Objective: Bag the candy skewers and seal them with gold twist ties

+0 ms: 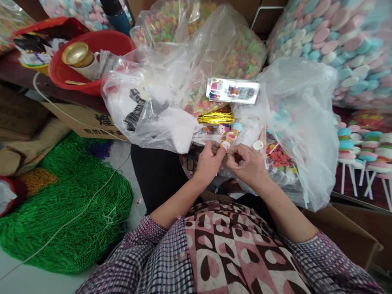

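Just over the table's near edge, my left hand [208, 163] is closed around the lower end of a candy skewer [230, 136] with pale, orange and blue pieces. My right hand [248, 166] pinches close beside it, fingertips almost touching the left ones; what lies in that pinch is too small to make out. Beyond the hands lie a bundle of gold twist ties [216, 116] and a stack of silver printed wrappers [233, 90]. A round white piece [257, 145] sits right of the skewer, near red ring candies [278, 156].
Clear plastic bags [150, 102] crowd the table, with a large bag of pastel marshmallows [346, 45] at right. Finished-looking marshmallow skewers [369, 147] stand at the right edge. A red basin [92, 61] holds cups at left; green cords [67, 208] pile on the floor.
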Motion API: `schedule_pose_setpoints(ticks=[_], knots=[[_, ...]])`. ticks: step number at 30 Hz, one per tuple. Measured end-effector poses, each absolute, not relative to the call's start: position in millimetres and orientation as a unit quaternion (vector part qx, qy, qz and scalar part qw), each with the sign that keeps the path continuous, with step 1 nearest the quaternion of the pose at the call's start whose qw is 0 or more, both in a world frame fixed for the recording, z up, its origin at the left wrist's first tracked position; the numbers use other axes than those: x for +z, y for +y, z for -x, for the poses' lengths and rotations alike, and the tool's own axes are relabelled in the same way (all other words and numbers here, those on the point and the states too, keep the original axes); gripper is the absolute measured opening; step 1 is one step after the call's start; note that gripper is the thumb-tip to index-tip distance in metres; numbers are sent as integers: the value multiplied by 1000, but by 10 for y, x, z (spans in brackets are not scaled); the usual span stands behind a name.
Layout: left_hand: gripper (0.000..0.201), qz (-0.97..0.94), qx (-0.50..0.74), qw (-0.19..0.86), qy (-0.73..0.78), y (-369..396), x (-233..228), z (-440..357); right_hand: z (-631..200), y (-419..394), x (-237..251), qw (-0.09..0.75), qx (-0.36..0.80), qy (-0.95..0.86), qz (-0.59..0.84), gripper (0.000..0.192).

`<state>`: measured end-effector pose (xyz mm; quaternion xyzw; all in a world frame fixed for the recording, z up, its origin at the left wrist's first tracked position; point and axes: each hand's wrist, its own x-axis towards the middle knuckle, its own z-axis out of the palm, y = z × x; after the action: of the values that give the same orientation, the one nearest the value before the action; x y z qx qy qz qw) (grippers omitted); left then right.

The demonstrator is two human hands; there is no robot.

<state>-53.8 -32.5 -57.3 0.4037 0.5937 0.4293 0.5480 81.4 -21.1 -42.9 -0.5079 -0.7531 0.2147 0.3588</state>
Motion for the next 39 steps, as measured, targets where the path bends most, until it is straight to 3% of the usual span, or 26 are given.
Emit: schedule_pose_setpoints(ticks=[4,7,10,20,32,39], knots=[[22,-429,444,566,546,-323,-575,547,-832,-247,-428,380,337,-664,549,4],[29,-380,454,634,498,-321,-565,542,-839,-280,-430,402,466,-578,535,16],[29,-440,426,586,531,-319,-551,556,-847,-295,-460,411,512,-561,505,31],[17,-647,363,260,618,-268,-512,623,-856,-267,-497,444,528,-503,520,26],[24,-684,395,234,568,-275,-462,622,-791,-257,-437,451,521,-495,529,25],[24,-697,399,215,555,-331,-466,581,-800,-228,-421,445,453,-536,556,17]])
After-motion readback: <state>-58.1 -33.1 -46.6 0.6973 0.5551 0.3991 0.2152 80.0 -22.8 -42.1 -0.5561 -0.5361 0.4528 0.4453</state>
